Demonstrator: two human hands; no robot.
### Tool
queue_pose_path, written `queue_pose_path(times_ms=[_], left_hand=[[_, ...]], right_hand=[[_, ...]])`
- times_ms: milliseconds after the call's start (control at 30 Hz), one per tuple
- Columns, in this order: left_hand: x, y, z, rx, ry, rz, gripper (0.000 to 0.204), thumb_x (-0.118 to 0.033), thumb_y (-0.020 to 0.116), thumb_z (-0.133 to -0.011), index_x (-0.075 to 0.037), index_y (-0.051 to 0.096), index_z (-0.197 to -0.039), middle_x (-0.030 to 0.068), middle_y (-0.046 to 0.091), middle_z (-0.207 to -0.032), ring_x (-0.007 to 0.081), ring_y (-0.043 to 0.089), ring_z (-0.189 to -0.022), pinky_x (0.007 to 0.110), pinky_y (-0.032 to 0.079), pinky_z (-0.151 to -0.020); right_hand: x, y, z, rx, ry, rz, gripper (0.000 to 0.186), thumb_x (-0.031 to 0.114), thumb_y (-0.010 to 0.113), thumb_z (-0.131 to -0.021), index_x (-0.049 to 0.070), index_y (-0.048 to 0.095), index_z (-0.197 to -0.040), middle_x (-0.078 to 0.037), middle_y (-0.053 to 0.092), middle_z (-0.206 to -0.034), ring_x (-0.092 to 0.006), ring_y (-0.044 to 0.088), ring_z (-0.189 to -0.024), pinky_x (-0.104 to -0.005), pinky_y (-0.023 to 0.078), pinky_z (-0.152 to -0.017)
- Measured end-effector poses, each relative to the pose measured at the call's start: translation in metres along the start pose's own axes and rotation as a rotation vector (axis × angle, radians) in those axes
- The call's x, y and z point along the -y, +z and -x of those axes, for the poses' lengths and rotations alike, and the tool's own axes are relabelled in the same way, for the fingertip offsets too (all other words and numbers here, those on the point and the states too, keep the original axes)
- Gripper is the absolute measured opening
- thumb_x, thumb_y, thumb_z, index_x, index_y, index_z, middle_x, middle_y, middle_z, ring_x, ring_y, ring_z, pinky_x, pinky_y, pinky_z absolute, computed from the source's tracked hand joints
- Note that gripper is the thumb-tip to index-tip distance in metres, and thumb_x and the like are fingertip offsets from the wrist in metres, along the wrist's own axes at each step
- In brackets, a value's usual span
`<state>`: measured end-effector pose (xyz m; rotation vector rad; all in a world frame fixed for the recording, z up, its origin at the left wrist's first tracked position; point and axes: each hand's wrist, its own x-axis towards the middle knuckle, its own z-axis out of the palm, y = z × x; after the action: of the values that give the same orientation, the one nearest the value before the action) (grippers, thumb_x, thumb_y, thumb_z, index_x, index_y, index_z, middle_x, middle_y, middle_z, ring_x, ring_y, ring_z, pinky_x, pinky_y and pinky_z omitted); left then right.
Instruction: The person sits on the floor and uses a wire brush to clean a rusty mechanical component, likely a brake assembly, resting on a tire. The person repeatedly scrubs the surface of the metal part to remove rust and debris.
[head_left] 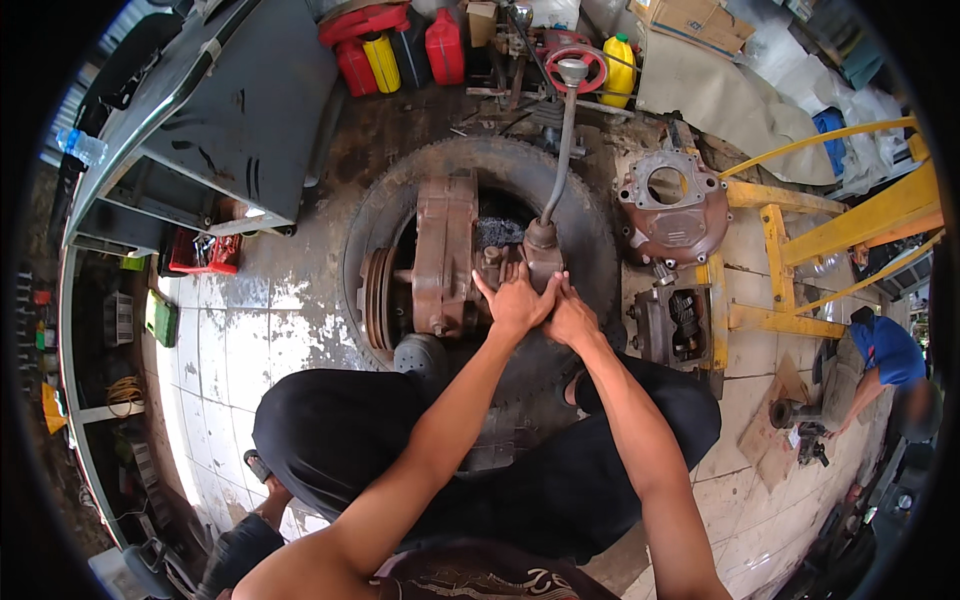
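Dark, soft shirt cloth [480, 578] with a pale print lies closest, below two bent knees in smooth black trousers [335, 430]. At the far left, a grey sheet-metal cabinet [240, 110] shows scuffed, flat panels; a red plastic tray [205, 258] of tools sits beside it on glossy white tiles [205, 345]. Toward the middle, a grooved, round metal pulley [378, 300] stands beside the gearbox [445, 250], a blocky, ribbed casting, rust-brown and grimy, resting on a big black rubber tyre [592, 230]. Its bent steel lever [567, 150] rises from a stubby turret. Left hand [518, 303] lies palm down over the near part of the casting, fingers spread, the turret just ahead of the thumb. Right hand [573, 318] meets it at the turret's near edge, fingers close together; whether they grip anything I cannot tell. Further right are a brown bell-shaped housing [688, 232] with a round hole, an open grey casing [660, 325] with toothed gears, and a yellow painted frame [860, 230].
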<state>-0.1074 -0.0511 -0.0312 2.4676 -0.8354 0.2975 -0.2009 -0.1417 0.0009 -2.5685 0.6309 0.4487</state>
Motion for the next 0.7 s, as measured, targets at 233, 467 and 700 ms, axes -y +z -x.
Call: queue_pose_path(times_ms=[233,467,700], left_hand=[[-0.016,-0.031,-0.024,0.623,-0.192,0.057,0.101,-0.075,0.029,-0.091,0.009,0.042,-0.146,0.0262,0.054,-0.141,0.0356,0.04,-0.143,0.067,-0.019,-0.112],[-0.01,-0.038,-0.05,0.837,-0.24,0.075,0.1,-0.073,0.033,-0.092,0.011,0.041,-0.145,0.0245,0.047,-0.148,0.0348,0.033,-0.148,0.071,-0.019,-0.11],[-0.005,-0.033,-0.054,0.818,-0.27,0.109,0.099,-0.073,0.035,-0.092,0.01,0.042,-0.145,0.0237,0.047,-0.149,0.0351,0.033,-0.147,0.073,-0.02,-0.108]], right_hand=[[0.0,0.005,0.011,-0.01,0.059,-0.078,0.106,0.04,0.075,-0.08,0.004,0.014,-0.159,-0.022,0.02,-0.163,-0.039,0.033,-0.146,-0.0415,0.037,-0.117],[0.004,-0.002,0.008,0.058,0.126,-0.118,0.11,0.044,0.073,-0.079,0.006,0.009,-0.16,-0.02,0.019,-0.165,-0.039,0.034,-0.146,-0.0431,0.04,-0.115],[0.004,0.002,-0.001,0.032,0.104,-0.14,0.109,0.043,0.074,-0.079,0.006,0.011,-0.16,-0.019,0.018,-0.165,-0.0393,0.029,-0.148,-0.043,0.037,-0.117]])
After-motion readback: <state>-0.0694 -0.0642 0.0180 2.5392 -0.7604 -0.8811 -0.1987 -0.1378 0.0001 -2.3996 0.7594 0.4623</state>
